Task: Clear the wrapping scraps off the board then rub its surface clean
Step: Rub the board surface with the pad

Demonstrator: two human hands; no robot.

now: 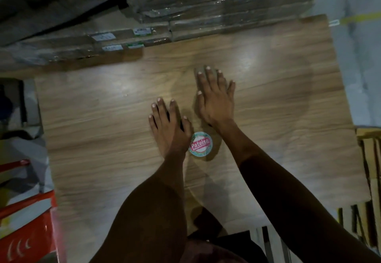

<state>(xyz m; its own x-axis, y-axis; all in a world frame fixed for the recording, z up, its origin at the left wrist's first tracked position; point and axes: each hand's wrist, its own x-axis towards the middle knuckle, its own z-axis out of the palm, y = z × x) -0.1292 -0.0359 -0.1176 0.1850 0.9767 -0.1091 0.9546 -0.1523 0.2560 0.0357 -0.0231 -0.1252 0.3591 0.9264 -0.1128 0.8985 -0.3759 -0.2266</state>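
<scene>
- I see the wood-grain board [268,118] lying flat, its grain running left to right.
- My left hand [169,126] and right hand [214,97] both press flat on it, fingers straight, holding nothing.
- A round sticker [200,144] sits on the board, touching my left hand.
- Wrapped cardboard packs [206,5] are stacked at the board's far edge.

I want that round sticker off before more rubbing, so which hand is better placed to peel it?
Probably the left hand: it lies flat on the wood-grain board with its thumb right beside the round red-and-teal sticker. The right hand rests farther up the board.
</scene>
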